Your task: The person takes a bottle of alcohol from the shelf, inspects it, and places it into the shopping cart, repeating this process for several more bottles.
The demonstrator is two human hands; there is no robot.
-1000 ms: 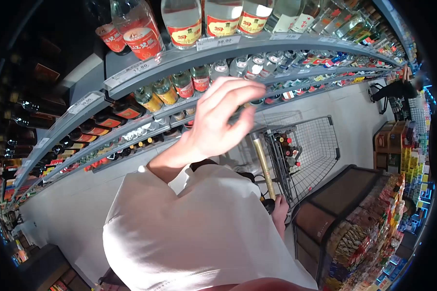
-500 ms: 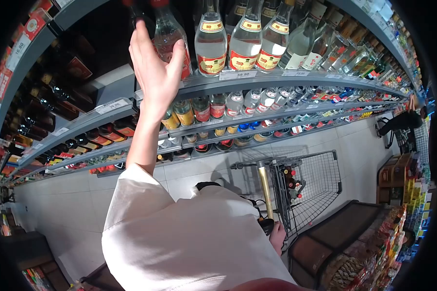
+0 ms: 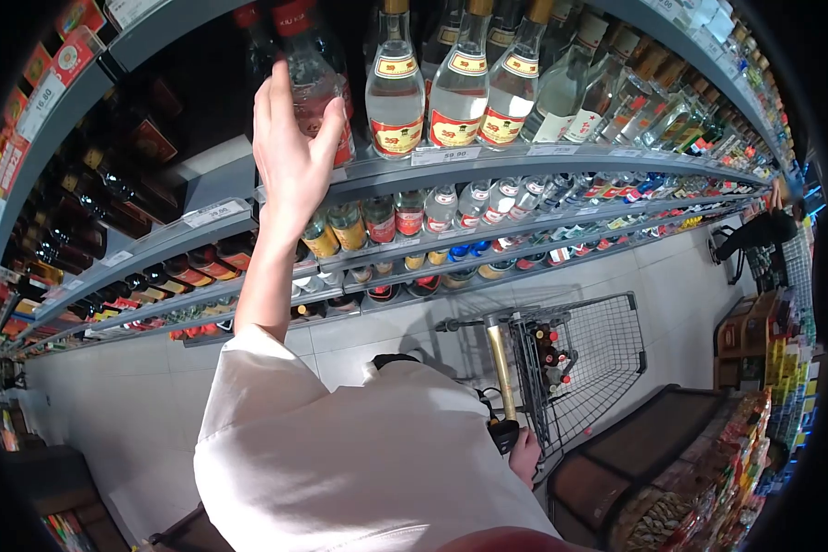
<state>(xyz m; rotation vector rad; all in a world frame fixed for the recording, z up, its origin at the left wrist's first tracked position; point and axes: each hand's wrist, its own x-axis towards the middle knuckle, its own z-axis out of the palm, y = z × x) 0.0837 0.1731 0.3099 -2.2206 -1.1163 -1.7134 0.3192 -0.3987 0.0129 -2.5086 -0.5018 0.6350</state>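
Observation:
My left hand (image 3: 292, 147) reaches up to the shelf at the upper left, its back towards me. Its fingers are stretched out and the thumb stands apart. Between thumb and fingers, right at the hand, is a clear glass bottle (image 3: 315, 85) with a red cap and red label; the hand covers part of it. A second red-capped bottle (image 3: 256, 41) stands behind to the left. My right hand (image 3: 524, 453) is curled at the near end of the shopping cart's gold handle (image 3: 501, 368), beside a black fitting (image 3: 503, 435). Its fingers are partly hidden.
Clear bottles with red-and-yellow labels (image 3: 457, 92) stand to the right on the shelf. Dark bottles (image 3: 106, 198) fill the left shelf. The shopping cart (image 3: 598, 354) holds several bottles. A brown display stand (image 3: 649, 442) is nearby, and another person (image 3: 759, 235) stands farther along the aisle.
My left hand has come slightly down relative to the red-capped bottle, its fingertips lower beside the neck. The shelf appears slightly lower in view. My right hand stays by the cart handle.

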